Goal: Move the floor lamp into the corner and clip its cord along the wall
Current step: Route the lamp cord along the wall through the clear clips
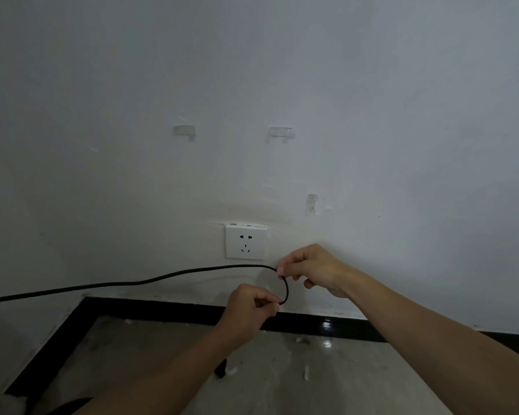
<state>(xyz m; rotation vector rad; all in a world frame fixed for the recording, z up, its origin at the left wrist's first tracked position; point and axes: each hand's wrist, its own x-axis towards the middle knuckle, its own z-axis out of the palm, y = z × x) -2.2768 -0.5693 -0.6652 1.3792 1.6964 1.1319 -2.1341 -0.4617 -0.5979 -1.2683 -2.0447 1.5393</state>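
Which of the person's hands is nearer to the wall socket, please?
Right. The right hand pinches the cord just right of and below the wall socket; the left hand grips it lower, near the baseboard.

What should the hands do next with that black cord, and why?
Probably lift the cord to the clear clip above the right hand. Both hands pinch a loop near the socket, the left hand lower, and no clip holds cord yet.

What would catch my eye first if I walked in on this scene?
Probably the two hands low in the middle: the right hand and left hand each pinch a black cord, bending it into a loop between them. The cord trails off to the left edge along the white wall. Just above the hands sits a white wall socket with nothing plugged in, and a few clear clips are stuck higher up.
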